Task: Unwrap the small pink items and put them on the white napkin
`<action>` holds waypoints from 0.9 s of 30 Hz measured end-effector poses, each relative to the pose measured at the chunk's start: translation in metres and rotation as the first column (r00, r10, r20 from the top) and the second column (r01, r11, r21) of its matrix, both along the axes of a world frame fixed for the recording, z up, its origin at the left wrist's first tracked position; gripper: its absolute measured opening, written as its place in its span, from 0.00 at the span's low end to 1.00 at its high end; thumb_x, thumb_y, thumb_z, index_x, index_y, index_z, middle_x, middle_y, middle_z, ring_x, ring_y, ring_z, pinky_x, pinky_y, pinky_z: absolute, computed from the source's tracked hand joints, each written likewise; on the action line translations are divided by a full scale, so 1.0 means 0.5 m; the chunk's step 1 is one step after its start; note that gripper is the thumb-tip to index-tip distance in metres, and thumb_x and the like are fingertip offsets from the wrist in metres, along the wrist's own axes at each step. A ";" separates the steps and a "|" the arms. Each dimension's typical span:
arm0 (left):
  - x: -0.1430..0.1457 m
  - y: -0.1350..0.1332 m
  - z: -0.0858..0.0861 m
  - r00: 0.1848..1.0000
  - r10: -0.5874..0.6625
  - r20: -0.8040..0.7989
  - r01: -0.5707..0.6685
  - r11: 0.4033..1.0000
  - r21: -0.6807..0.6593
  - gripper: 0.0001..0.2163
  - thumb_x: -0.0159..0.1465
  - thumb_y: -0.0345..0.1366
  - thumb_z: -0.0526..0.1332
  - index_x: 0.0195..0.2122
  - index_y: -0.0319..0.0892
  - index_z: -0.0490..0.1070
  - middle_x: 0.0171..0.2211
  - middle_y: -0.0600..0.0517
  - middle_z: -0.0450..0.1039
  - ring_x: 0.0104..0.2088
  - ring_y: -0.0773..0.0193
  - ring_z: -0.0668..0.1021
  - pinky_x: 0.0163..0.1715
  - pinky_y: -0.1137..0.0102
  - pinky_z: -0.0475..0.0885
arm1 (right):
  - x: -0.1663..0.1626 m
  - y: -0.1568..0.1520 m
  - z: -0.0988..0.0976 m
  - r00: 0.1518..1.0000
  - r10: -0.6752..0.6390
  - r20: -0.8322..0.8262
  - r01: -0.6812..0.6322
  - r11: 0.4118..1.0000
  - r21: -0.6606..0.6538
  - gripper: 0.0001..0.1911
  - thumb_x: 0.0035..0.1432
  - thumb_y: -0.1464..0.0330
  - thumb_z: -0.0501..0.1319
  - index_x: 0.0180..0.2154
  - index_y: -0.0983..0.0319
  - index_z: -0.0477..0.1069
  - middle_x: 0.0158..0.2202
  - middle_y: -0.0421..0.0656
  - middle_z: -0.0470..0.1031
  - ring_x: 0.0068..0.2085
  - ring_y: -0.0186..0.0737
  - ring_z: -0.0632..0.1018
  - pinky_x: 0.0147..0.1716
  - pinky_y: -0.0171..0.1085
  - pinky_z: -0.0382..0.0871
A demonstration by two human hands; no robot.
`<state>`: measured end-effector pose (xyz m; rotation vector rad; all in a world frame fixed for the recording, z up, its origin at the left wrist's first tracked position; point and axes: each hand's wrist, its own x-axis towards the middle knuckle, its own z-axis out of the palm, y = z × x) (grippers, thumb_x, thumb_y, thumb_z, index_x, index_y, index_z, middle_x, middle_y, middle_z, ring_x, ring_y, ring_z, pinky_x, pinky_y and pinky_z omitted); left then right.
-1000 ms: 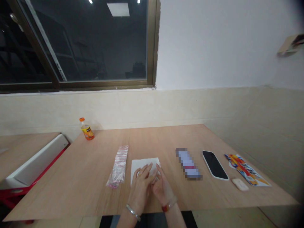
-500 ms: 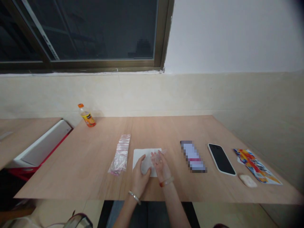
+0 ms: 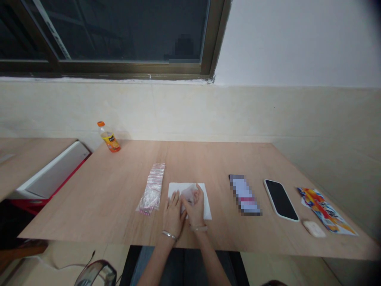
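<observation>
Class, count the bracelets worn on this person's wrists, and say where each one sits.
2: a silver metal bangle on the left wrist, and a pale band bracelet on the right wrist. Others could be hidden underneath.

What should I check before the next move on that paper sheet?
1. Left hand and right hand both on the white paper sheet: ok.
2. Translucent film between the hands, what it is and whether it is gripped: cannot tell.
3. Clear plastic bags beside the sheet's left edge, not on it: ok.
4. Smartphone off the sheet, well to its right: ok.
5. Orange juice bottle upright, capped, far from the hands: ok.
</observation>
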<state>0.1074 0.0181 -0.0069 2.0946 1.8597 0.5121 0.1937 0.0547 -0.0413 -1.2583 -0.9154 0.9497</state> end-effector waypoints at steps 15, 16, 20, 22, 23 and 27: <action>-0.010 0.002 -0.026 1.000 0.009 -0.016 -0.008 0.998 0.064 0.18 0.63 0.32 0.51 0.54 0.38 0.64 0.58 0.43 0.60 0.59 0.54 0.62 0.57 0.53 0.58 | 0.009 0.001 -0.017 0.979 -0.003 0.205 -0.016 0.996 0.091 0.19 0.45 0.67 0.64 0.40 0.61 0.61 0.39 0.43 0.67 0.41 0.40 0.71 0.43 0.42 0.68; -0.011 0.000 -0.025 1.000 0.015 0.008 -0.015 0.996 0.086 0.18 0.63 0.32 0.51 0.54 0.40 0.64 0.57 0.43 0.62 0.59 0.55 0.63 0.57 0.54 0.59 | 0.008 0.000 -0.009 0.986 0.011 0.164 -0.025 0.996 0.086 0.19 0.45 0.67 0.64 0.40 0.61 0.60 0.40 0.44 0.67 0.41 0.40 0.71 0.43 0.42 0.68; -0.016 -0.004 -0.020 0.998 0.021 0.059 -0.031 0.984 0.174 0.17 0.63 0.34 0.51 0.54 0.41 0.65 0.55 0.45 0.66 0.57 0.56 0.66 0.55 0.56 0.63 | 0.007 0.000 0.018 0.999 0.020 0.040 -0.024 0.995 0.098 0.20 0.44 0.67 0.65 0.39 0.60 0.60 0.40 0.43 0.69 0.42 0.40 0.72 0.43 0.41 0.69; -0.017 -0.004 -0.020 0.998 0.026 0.054 -0.036 0.981 0.191 0.18 0.63 0.36 0.51 0.53 0.39 0.65 0.54 0.44 0.66 0.56 0.55 0.67 0.55 0.56 0.63 | 0.009 0.005 0.022 1.000 0.009 0.010 -0.010 0.995 0.099 0.21 0.43 0.66 0.66 0.38 0.59 0.60 0.39 0.42 0.70 0.41 0.39 0.73 0.42 0.41 0.69; -0.017 -0.004 -0.021 0.998 0.028 0.049 -0.037 0.980 0.193 0.18 0.63 0.37 0.51 0.53 0.38 0.65 0.54 0.43 0.66 0.56 0.55 0.68 0.55 0.56 0.63 | 0.010 0.008 0.021 1.000 0.006 -0.002 -0.006 0.995 0.099 0.21 0.43 0.66 0.66 0.38 0.58 0.60 0.39 0.41 0.70 0.42 0.40 0.73 0.42 0.41 0.69; -0.016 -0.002 -0.030 1.000 0.027 0.011 -0.029 0.985 0.170 0.21 0.63 0.40 0.51 0.54 0.34 0.63 0.55 0.40 0.64 0.56 0.53 0.66 0.55 0.55 0.62 | 0.019 0.026 0.007 1.000 0.002 0.004 -0.002 0.993 0.115 0.23 0.41 0.64 0.68 0.39 0.58 0.60 0.40 0.41 0.70 0.44 0.41 0.72 0.46 0.44 0.68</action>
